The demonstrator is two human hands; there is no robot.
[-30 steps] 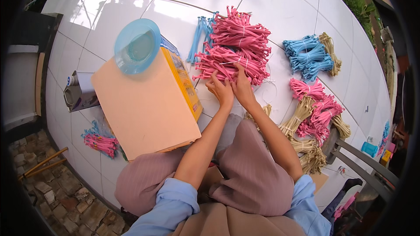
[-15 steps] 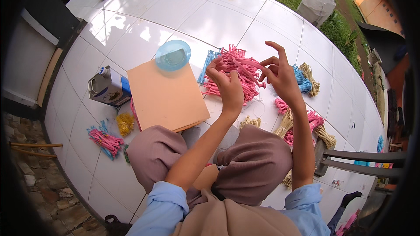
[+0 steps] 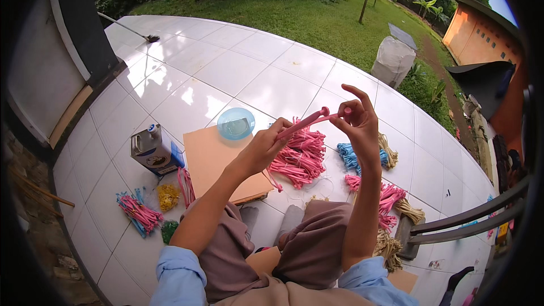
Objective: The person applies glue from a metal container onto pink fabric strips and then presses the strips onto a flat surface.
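Note:
Pink knob-ended strips [image 3: 306, 123] stretch between my hands at chest height. My left hand [image 3: 268, 148] is closed round their lower part, and loose ends hang below it. My right hand [image 3: 359, 123] pinches one strip near its round knob with thumb and forefinger, its other fingers raised. A second knob stands free between the two hands. Beneath them on the floor lies a large heap of similar pink strips [image 3: 301, 164], partly hidden by my left hand. Thin clear loops [image 3: 317, 186] lie beside the heap.
Left of the heap are a tan board [image 3: 205, 161], a light blue bowl [image 3: 236, 124] on it, a metal can [image 3: 156, 152], a yellow bundle [image 3: 168, 196] and a pink-blue bundle [image 3: 140, 213]. On the right are blue [image 3: 352, 157], beige [image 3: 389, 150] and pink bundles [image 3: 390, 201], and a dark chair [image 3: 470, 226].
The view has tilted up, showing more lawn. My left hand has closed round the pink strips and turned inward; knobbed ends now stick out toward my right hand, which pinches one.

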